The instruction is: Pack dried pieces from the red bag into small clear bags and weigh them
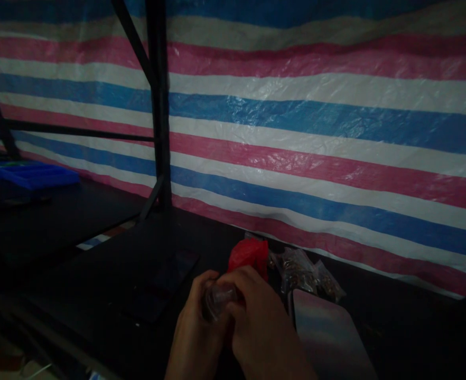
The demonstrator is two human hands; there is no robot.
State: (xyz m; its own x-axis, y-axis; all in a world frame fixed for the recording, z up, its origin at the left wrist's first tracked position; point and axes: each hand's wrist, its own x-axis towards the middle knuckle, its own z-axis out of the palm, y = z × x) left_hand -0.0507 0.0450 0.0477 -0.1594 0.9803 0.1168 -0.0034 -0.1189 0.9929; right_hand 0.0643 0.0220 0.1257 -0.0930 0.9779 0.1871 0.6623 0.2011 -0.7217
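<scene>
While both hands meet low over the dark table (98, 295), the left hand (195, 332) and right hand (257, 327) together pinch a small clear object (217, 300), its identity lost in the dim light. Just beyond the fingers lie a red bag (249, 254) and clear packets (302, 272); a grey tray (328, 332) sits beside the right wrist. Poor light and a slick surface could let the object slip.

— What's in my hands?
— My left hand (195, 330) and right hand (257, 322) pinch a small clear plastic piece (217, 300), glossy.
— And nearby?
— A crinkled red plastic bag (249, 252), clear shiny packets (301, 270), a smooth metal tray (328, 332), a woven glossy tarp (316, 132).
</scene>
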